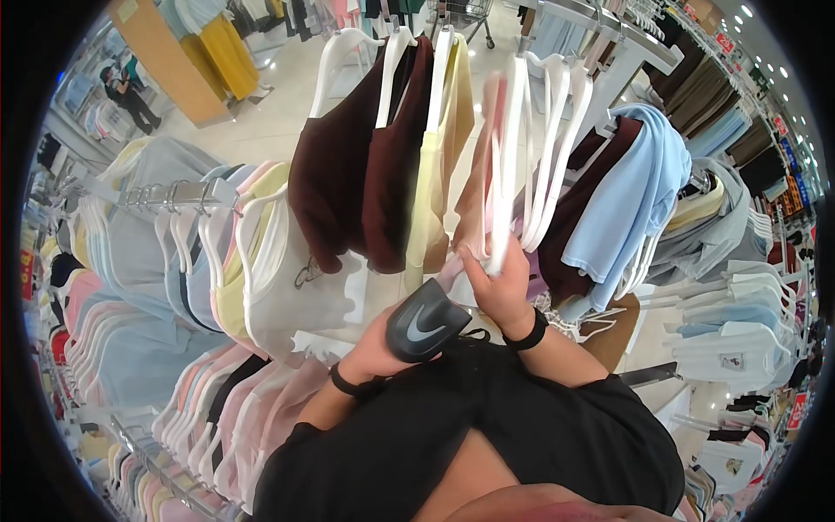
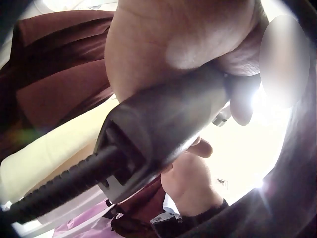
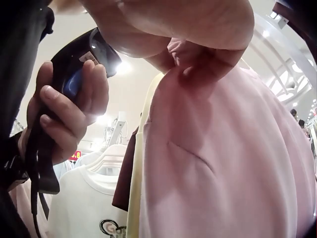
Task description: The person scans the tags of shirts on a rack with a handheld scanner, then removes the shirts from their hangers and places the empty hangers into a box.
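Note:
A dark grey barcode scanner (image 1: 428, 322) with a ribbed cord is gripped by my left hand (image 1: 372, 350). In the right wrist view, the fingers of that hand (image 3: 67, 116) wrap its handle beside a blue trigger. My right hand (image 1: 502, 285) pinches the fabric of a pink garment (image 3: 218, 153), close to white hangers (image 1: 513, 165) on the rail. The scanner's head points toward this hand. Just left of the pink garment hang a pale yellow garment (image 1: 428, 200) and dark maroon tops (image 1: 344, 174).
To the right hang another maroon garment (image 1: 591, 213) and a light blue one (image 1: 639, 178). A lower rack with white and pastel clothes (image 1: 230, 252) stands on the left. A metal rail (image 1: 639, 39) runs overhead at the right. Another person (image 1: 130, 97) stands far left.

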Tool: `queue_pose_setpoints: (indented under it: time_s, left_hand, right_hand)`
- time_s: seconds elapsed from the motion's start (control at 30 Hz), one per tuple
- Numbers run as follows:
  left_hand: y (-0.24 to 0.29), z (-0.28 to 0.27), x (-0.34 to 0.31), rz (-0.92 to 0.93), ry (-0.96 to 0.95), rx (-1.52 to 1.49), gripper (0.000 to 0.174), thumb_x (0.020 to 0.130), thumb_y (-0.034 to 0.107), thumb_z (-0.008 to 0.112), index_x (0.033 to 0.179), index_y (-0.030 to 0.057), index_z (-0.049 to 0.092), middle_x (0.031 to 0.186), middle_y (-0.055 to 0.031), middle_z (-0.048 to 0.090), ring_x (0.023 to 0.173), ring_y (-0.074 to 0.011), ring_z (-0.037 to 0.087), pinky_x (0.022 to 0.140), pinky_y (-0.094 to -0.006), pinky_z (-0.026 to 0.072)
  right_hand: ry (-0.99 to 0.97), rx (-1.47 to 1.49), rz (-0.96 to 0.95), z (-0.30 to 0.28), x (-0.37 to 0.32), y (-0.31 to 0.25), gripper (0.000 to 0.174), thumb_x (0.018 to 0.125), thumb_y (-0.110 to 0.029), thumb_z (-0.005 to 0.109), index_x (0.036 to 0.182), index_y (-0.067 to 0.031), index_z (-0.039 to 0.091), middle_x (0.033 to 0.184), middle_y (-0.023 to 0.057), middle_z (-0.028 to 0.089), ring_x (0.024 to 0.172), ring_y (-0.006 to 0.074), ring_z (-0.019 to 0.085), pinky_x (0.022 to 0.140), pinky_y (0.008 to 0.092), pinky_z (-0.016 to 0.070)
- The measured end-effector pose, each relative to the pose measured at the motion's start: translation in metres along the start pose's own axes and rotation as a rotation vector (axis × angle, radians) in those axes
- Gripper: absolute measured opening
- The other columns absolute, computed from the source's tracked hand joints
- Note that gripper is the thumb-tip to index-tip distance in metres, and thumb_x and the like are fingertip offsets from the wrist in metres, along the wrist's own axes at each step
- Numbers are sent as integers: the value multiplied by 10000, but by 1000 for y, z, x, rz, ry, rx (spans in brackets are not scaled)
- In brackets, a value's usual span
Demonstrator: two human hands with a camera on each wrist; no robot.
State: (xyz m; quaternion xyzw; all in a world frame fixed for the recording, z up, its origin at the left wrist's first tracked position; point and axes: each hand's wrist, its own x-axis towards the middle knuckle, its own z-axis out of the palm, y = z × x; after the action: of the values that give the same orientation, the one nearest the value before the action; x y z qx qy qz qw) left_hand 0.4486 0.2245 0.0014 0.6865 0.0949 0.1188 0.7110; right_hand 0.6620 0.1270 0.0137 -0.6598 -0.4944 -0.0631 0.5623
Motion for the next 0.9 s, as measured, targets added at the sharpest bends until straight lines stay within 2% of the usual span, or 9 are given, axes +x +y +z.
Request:
queue_pose_setpoints:
  time_s: [0.13,0.27,0.37,0.43,0.57,0.67,0.7,0.8,0.9]
  left_hand:
    - [-2,3,2,1,10,-12,838,767,73,911,1488,-23,496,1325,-84,664,1199,-152,610,1059,-324,471]
    - [6,8,8,38,0,12,918,766,65,903,1547,-6,426,1433,-90,597,1256,-160,585,1081,-319,454]
    - [9,13,10,78,64,44,1003,768,61,890,1607,12,343,1534,-100,515,1316,-168,550,1112,-322,428]
    - [19,16,15,111,68,48,1057,764,52,879,1639,23,288,1586,-108,462,1353,-173,525,1137,-328,404]
    - [31,19,16,-45,-103,-46,992,776,125,838,1625,15,336,1582,-119,465,1390,-191,491,1168,-329,362]
    - [22,15,21,-27,-337,-22,946,778,191,837,1593,4,393,1575,-126,472,1395,-194,489,1158,-335,374]
    - [17,14,21,-53,-342,40,936,754,211,856,1561,-5,434,1544,-131,510,1385,-207,516,1153,-349,386]
    - [18,13,21,-70,-328,-101,918,754,204,856,1547,-18,449,1475,-130,578,1351,-219,563,1143,-359,406]
    - [11,17,20,-54,-230,-43,872,768,183,861,1520,-32,476,1416,-127,621,1296,-212,605,1117,-358,430]
  right_hand:
    - [-6,152,78,1,-14,15,272,856,32,797,889,-24,533,860,87,571,756,189,542,705,307,465]
    - [-77,225,216,0,-23,24,227,880,39,745,907,-32,531,866,70,561,758,163,525,711,283,446]
    - [-121,234,162,-7,-24,25,201,897,-20,749,923,-23,549,813,96,595,722,223,580,666,337,474]
    - [-225,302,158,-18,-24,18,185,859,20,710,910,-34,540,843,78,598,742,181,567,678,310,466]
    - [-484,559,218,-45,-20,1,181,822,56,676,894,-46,545,851,57,609,769,159,570,698,302,470]
    - [-558,605,44,-60,-12,-11,161,865,12,689,945,-37,558,882,89,609,755,207,596,682,312,484]
    - [-555,655,90,-65,-13,-13,153,867,24,676,949,-45,566,890,56,624,768,179,595,683,310,486]
    - [-582,741,190,-77,-16,-13,159,878,21,693,964,-58,585,1028,65,645,774,174,610,684,319,503]
    - [-459,863,466,-91,-19,-19,166,887,9,720,975,-65,601,1216,101,616,888,197,646,790,336,529]
